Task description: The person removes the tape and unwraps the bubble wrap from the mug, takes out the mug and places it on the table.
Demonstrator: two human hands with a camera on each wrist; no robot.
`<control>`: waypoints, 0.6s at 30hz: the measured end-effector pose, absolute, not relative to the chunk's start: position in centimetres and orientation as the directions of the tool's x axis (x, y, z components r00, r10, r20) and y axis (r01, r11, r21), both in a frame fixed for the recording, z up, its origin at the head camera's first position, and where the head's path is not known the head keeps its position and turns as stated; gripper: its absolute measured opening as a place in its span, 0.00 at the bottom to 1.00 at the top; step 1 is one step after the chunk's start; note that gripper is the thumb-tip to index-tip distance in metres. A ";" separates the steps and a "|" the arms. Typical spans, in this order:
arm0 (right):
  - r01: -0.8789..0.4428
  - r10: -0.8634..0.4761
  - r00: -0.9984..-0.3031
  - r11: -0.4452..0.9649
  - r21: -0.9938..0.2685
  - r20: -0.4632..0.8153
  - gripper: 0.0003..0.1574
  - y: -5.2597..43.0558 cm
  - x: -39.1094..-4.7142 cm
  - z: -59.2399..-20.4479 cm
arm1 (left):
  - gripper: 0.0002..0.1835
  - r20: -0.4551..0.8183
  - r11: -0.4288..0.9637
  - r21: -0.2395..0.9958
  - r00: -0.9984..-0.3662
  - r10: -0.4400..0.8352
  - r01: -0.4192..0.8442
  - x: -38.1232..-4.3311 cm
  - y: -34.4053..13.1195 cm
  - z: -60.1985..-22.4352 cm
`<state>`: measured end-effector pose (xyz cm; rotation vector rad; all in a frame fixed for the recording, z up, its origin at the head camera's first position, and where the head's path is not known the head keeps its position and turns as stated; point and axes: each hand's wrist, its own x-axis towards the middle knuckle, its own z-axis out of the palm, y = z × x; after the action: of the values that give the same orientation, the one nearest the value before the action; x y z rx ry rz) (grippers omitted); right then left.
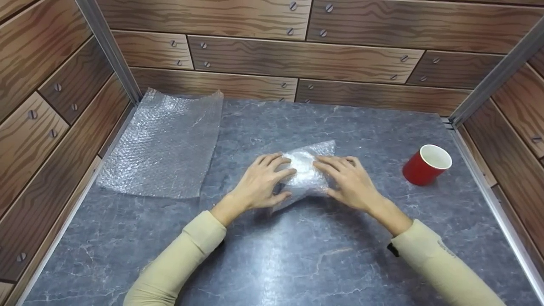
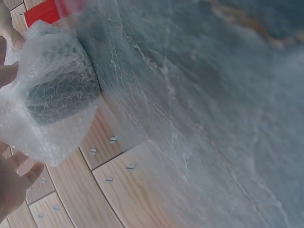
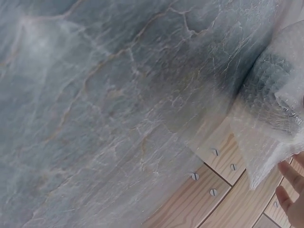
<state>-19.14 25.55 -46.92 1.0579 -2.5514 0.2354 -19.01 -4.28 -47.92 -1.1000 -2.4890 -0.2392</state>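
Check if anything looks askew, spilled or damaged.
Nothing looks spilled or damaged. Slightly untidy: the clear, folded bubble-wrap bundle in the middle has unevenly jutting corners, and the flat, clear bubble-wrap sheet at left curls up at its far corners.

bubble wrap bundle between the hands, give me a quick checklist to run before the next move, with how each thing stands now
1. Hands on both sides: ok, left hand and right hand flank the bubble wrap bundle.
2. Wrap corners tucked in: not ok, a far corner juts out.
3. Contents identified: cannot tell, the wrap and glare obscure what is inside.
4. Loose bubble wrap sheet clear of the hands: ok, it lies apart, at the table's left.
5. Red cup out of the way: ok, it stands apart, beyond the right hand.
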 end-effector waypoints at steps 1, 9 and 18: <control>-0.710 -0.648 -0.649 0.705 -0.011 0.399 0.50 25.6 -19.1 -46.9 | 0.30 0.432 0.676 -0.009 -0.607 0.667 0.737 -19.0 -4.3 -47.9; -0.714 -0.632 -0.648 0.698 -0.049 0.425 0.45 26.3 -18.4 -46.9 | 0.29 0.439 0.683 -0.006 -0.612 0.658 0.731 -19.1 -4.1 -48.0; -0.672 -0.547 -0.708 0.716 -0.188 0.446 0.40 27.5 -17.0 -46.5 | 0.29 0.440 0.679 0.013 -0.614 0.655 0.734 -19.1 -4.1 -48.1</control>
<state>-17.02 27.47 -46.55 0.9471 -2.5637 0.4823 -19.13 -4.14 -48.07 -1.0839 -2.4914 -0.2684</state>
